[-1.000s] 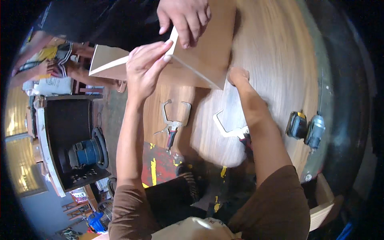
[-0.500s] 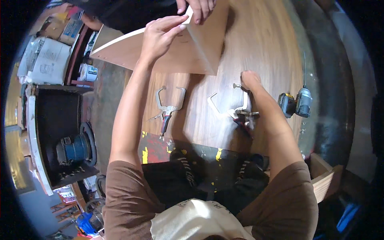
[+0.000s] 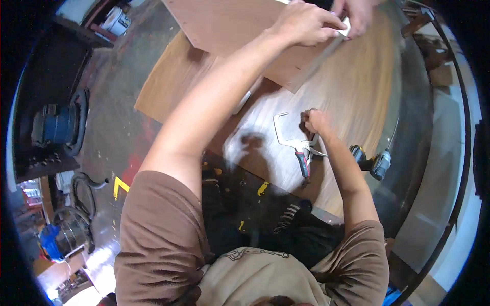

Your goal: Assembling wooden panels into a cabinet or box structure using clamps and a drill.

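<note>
The fingers of my left hand (image 3: 309,24) are closed on the upper corner of a raised brown wood panel (image 3: 286,66), beside its pale edge. Another person's hand (image 3: 359,18) touches the same corner from the far side. Below, my right hand (image 3: 317,121) is curled low over the wood-grain board (image 3: 352,97), at one jaw end of a metal C-shaped locking clamp (image 3: 291,144) with a red and black handle. What its fingers hold, if anything, is hidden. My left forearm covers most of a second metal piece (image 3: 243,102).
A cordless drill (image 3: 380,164) with a long bit lies at the board's right side. Over the left floor stand a blue shop vacuum (image 3: 53,126) with its hose and a white bucket (image 3: 116,21). Yellow marks (image 3: 120,186) line the floor.
My view has turned. The raised panel has shifted right with my left hand and the other person's hand, uncovering the board's left corner. My right hand stays low by the clamp, now covering its jaw tip.
</note>
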### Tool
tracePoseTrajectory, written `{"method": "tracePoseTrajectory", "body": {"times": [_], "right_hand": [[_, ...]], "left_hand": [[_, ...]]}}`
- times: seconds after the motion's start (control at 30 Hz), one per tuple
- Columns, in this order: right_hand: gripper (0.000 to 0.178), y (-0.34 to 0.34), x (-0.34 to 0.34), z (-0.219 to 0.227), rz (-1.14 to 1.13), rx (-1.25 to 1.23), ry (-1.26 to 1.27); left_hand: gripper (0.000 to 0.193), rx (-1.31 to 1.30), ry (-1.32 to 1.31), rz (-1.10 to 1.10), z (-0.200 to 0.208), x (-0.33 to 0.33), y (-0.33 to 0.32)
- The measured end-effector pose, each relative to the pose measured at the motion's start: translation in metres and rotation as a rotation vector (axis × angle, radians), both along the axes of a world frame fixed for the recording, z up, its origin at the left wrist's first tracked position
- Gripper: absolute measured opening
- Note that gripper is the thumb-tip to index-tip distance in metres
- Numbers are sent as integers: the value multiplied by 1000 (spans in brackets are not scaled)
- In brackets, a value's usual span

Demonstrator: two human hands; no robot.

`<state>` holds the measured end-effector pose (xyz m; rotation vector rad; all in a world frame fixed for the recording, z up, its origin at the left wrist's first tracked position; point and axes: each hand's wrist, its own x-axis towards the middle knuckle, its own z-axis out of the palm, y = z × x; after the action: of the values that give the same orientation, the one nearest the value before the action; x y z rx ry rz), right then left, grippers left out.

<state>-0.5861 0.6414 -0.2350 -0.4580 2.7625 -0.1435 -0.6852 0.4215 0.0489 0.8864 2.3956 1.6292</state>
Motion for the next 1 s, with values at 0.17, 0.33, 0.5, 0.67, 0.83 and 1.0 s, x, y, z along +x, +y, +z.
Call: {"method": "tracePoseTrajectory", "body": {"times": [0.17,0.33,0.5,0.67,0.83,1.0], "right_hand": [[24,-28,23,11,62,-69,47],[23,-17,29,-8,120,-105,135],[28,-14,47,19,-59,-4,40],[27,9,57,12,-95,60,-11],[29,35,32,29,-68,83,-143],[39,35,17,80,26,203,-115]], "left_hand": [[28,-400,591,203,17,2,-20],[30,-389,757,234,-4,-21,-6],[29,-316,559,87,33,8,-29],[30,-204,601,85,21,2,-26],[23,-337,701,242,-4,-25,-10],[22,-377,726,240,-7,-28,-10]]}}
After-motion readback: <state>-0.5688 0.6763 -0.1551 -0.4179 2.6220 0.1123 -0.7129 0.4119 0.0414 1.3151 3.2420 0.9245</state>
